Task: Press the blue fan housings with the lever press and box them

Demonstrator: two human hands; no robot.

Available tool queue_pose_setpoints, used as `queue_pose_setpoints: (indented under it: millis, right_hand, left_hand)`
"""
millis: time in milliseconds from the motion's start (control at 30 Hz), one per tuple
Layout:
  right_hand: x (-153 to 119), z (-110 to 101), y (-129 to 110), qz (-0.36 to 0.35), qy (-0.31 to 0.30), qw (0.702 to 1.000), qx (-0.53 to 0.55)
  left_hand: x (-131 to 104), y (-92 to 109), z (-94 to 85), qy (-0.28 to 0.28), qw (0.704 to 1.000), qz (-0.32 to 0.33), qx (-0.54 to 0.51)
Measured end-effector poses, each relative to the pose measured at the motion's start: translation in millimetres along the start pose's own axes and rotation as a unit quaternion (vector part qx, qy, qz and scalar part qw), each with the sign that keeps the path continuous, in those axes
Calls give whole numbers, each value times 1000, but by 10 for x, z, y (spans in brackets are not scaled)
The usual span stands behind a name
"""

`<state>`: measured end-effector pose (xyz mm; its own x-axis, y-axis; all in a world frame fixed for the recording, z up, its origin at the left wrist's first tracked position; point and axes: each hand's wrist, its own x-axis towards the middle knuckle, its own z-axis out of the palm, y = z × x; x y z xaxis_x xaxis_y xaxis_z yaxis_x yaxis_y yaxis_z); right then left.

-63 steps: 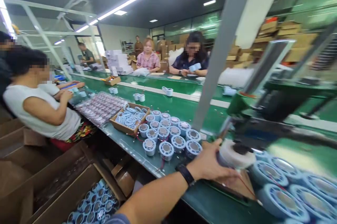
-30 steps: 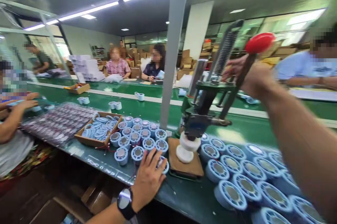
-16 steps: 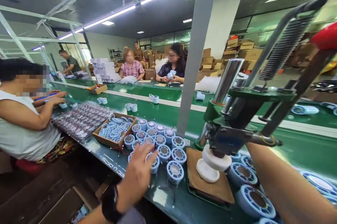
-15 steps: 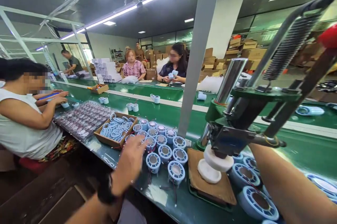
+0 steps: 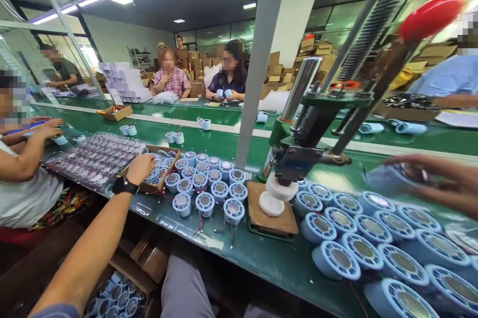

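My left hand (image 5: 141, 169) is at the near edge of a cardboard box (image 5: 172, 162) of light-blue plastic rings (image 5: 156, 172). Its fingers are curled over the rings, and whatever they pinch is hidden. On the right, my right hand (image 5: 444, 178), smeared by motion, grips a light-blue round fan housing (image 5: 386, 179) above the bench. Beneath it stand rows of similar housings (image 5: 361, 248) with grey round centres. Between my hands, a green lever press (image 5: 295, 153) holds a white upper pad above a white round block (image 5: 271, 203) on a brown board. Several smaller-looking housings (image 5: 204, 204) stand left of it.
The press's red-knobbed lever (image 5: 429, 16) rises at the right. A grey post (image 5: 257, 69) stands behind the bench. Wrapped parts (image 5: 99, 158) lie left of the ring box. An open carton (image 5: 115, 298) of blue parts is below the bench. Co-workers sit to the left and across the line.
My left hand has moved left from above the housings to the ring box. My right hand has come into view with a housing. The head view has turned right.
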<state>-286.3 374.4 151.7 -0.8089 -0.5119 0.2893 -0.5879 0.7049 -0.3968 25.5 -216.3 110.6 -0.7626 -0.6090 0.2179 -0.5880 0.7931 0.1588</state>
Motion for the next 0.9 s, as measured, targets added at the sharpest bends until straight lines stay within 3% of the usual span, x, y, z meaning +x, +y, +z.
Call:
queue_pose_setpoints:
  millis: [100, 200, 267, 333, 433, 533, 600, 900]
  right_hand:
    - [-914, 363, -250, -127, -70, 989, 43]
    - [-1512, 937, -826, -186, -174, 966, 53]
    - [-1660, 1231, -1202, -198, -213, 953, 80]
    - [-1679, 1413, -1441, -183, -200, 956, 115]
    - [-1663, 1559, -1507, -139, -134, 965, 175]
    - [-1716, 1665, -1428, -116, -73, 961, 240]
    - [-1764, 1744, -1402, -107, -32, 958, 263]
    - [-1874, 2056, -1414, -25, 154, 952, 262]
  left_hand:
    - [-367, 293, -90, 70, 997, 26, -38]
    - [-1019, 890, -61, 59, 976, 123, -167]
    - [-1460, 1364, 62, -46, 930, 216, -294]
    - [-1776, 1770, 264, -156, 884, 273, -345]
    - [-1935, 2117, 667, -195, 862, 306, -356]
    - [-1857, 2198, 1044, -151, 864, 303, -374]
    - [-1799, 2174, 1174, -132, 862, 298, -389]
    - [-1989, 2002, 1130, -110, 894, 268, -342]
